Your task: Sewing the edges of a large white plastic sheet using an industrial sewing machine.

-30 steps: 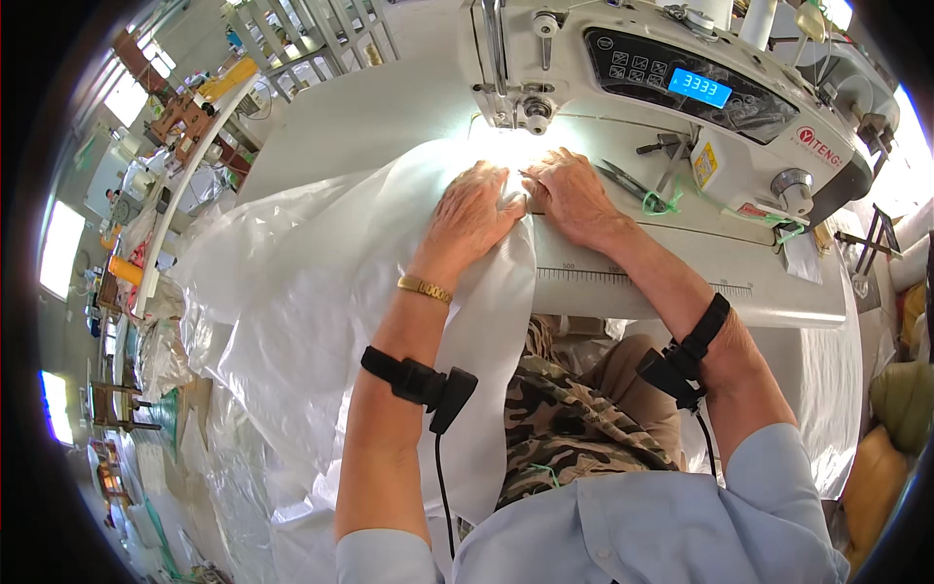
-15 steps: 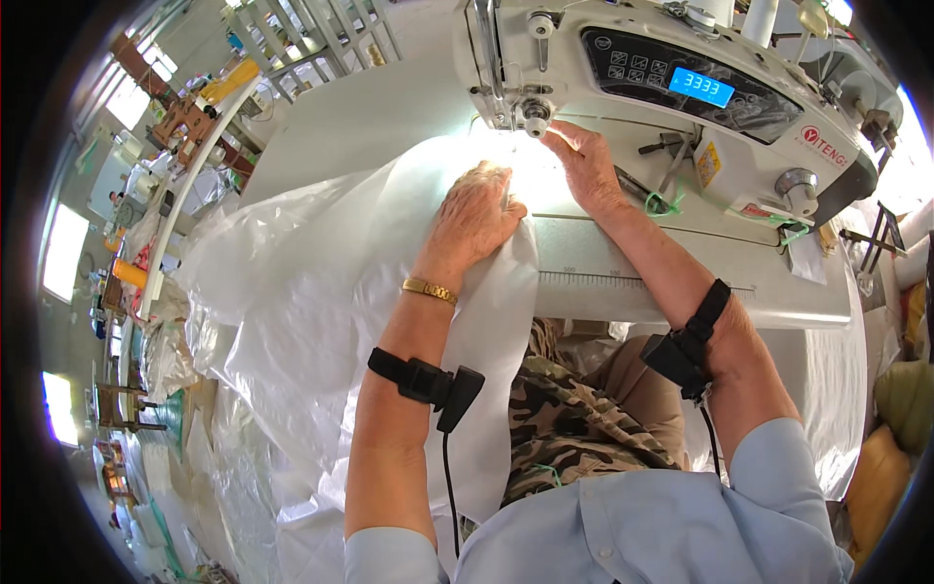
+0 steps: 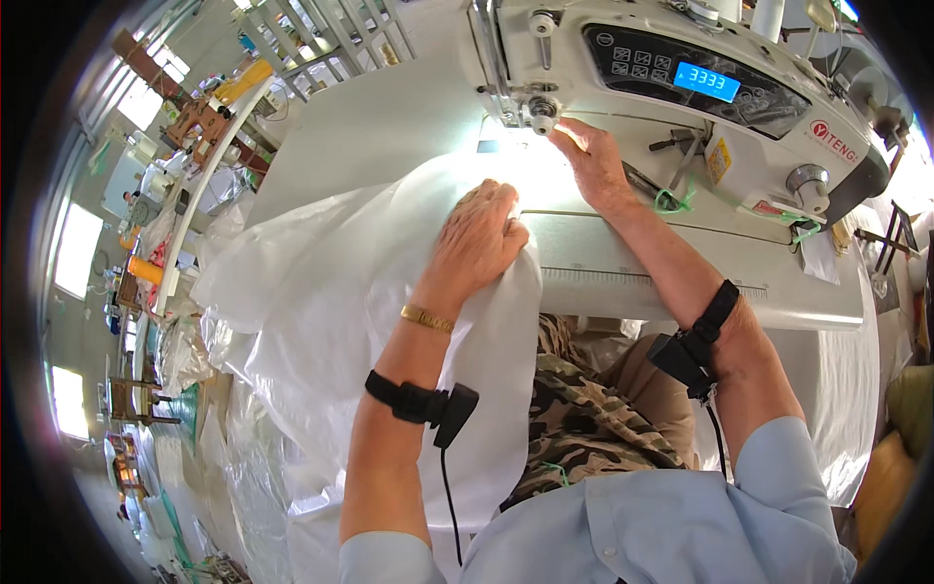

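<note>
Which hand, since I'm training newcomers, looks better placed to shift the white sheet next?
Probably the left: the left hand rests on the white sheet, while the right hand is off the sheet to its right, fingertips up close to the sewing machine.

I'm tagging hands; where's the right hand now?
In the head view, the right hand is upper right of centre, by the round knob on the sewing machine, right of the left hand.

The sheet (image 3: 321, 282) looks like glossy plastic, the bracelet (image 3: 426, 318) shiny metal, the shirt (image 3: 671, 530) matt cloth, the table (image 3: 379, 127) smooth.
</note>
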Demonstrator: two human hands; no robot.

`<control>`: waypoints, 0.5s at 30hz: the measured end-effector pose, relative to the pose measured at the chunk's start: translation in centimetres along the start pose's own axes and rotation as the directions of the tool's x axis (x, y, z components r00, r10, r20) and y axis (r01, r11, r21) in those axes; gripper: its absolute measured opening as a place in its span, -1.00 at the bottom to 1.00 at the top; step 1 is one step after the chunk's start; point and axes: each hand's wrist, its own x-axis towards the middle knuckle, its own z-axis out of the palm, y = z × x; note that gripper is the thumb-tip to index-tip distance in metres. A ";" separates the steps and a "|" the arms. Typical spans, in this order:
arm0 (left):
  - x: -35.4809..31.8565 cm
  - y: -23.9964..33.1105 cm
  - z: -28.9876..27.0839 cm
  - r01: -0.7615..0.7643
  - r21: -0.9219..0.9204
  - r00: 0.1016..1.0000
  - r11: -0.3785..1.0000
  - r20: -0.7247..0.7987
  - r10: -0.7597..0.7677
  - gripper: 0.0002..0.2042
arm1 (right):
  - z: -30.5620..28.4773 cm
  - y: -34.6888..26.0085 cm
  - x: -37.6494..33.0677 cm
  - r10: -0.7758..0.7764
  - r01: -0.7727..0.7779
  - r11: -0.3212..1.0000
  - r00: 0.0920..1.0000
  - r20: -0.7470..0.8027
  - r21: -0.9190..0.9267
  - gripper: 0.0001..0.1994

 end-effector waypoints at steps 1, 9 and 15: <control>0.2 -0.2 -0.1 0.003 0.005 1.000 1.000 -0.002 -0.003 -0.80 | -0.2 -0.2 0.0 0.024 -0.023 0.999 0.999 0.029 -0.041 -0.47; 2.1 -1.1 1.1 0.050 0.056 0.998 0.997 -0.025 -0.049 -0.76 | -0.2 0.4 0.1 -0.128 0.128 0.968 0.992 0.014 -0.215 -0.39; 2.0 -1.4 0.5 0.075 0.059 0.997 0.995 -0.025 -0.073 -0.64 | 0.7 0.4 -0.5 -0.141 0.145 0.924 0.989 0.040 -0.354 -0.45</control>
